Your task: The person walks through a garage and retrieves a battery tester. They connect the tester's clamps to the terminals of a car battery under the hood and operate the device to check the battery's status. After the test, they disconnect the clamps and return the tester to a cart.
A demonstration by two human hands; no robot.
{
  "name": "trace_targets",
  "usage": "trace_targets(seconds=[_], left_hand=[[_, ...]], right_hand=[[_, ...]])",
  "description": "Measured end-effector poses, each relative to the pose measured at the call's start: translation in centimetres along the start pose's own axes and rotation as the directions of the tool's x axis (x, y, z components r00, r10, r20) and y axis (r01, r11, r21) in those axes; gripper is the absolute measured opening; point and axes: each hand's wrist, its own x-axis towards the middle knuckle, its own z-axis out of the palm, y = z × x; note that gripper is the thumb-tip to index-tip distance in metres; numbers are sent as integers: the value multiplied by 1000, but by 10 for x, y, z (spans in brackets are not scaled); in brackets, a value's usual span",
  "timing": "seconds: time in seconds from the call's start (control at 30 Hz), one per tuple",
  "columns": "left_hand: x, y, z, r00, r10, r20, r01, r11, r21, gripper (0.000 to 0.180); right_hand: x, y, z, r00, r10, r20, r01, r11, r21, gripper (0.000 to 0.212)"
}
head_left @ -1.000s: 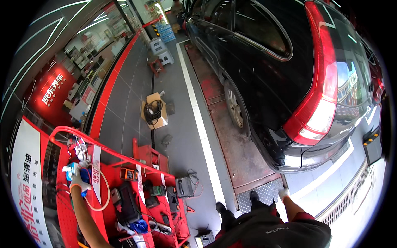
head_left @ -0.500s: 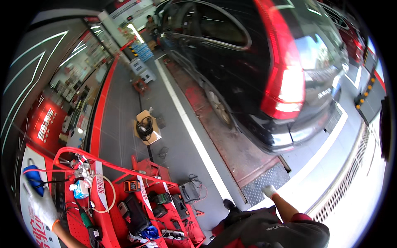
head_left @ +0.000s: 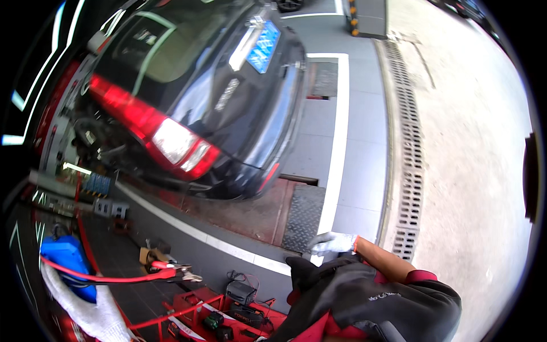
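My left hand (head_left: 102, 312), in a white work glove, is closed around a blue boxy device (head_left: 67, 255) at the lower left. From the device a red cable (head_left: 114, 279) runs right to a metal spring clamp (head_left: 183, 273) with red grips, in front of the red tool cart (head_left: 191, 302). A dark cable runs alongside the red one. My right hand (head_left: 333, 244), gloved too, hangs in front of me over the white floor line. Its fingers point left, loosely bent and slightly blurred, with nothing visible in them.
A dark car (head_left: 228, 114) stands with its rear toward me, over a red lift platform (head_left: 245, 219) with a metal tread plate (head_left: 305, 219). On the cart lie a charger-like box (head_left: 241, 292) and other tools. A drain grate (head_left: 409, 154) runs along the right; an open cardboard box (head_left: 149, 257) sits left.
The view has swung right, so the car now sits further left. The blue device has been lifted up from over the cart's left end, and its red cable and clamp now stretch out to the right.
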Motion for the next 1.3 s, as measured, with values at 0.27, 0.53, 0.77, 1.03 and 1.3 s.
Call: trace_targets(seconds=[0.27,0.53,0.77,1.03,1.3], left_hand=[[3,245,137,727,530,435,-292,814,-503,86],[47,470,268,413,857,308,-134,391,-910,86],[120,642,349,251,963,100,-143,139,-980,85],[227,799,480,244,913,-326,175,-372,-911,84],[336,926,670,646,652,396,147,404,-903,89]], right_hand=[[-36,-83,1,915,-375,148,348,920,179,97],[-41,-130,-207,634,-618,-465,772,476,421,86],[-163,-271,-391,55,-225,-973,974,228,2,78],[-270,-302,-650,-97,158,-983,932,-331,-145,29],[-265,-410,-840,-102,-5,-995,929,-358,-93,29]])
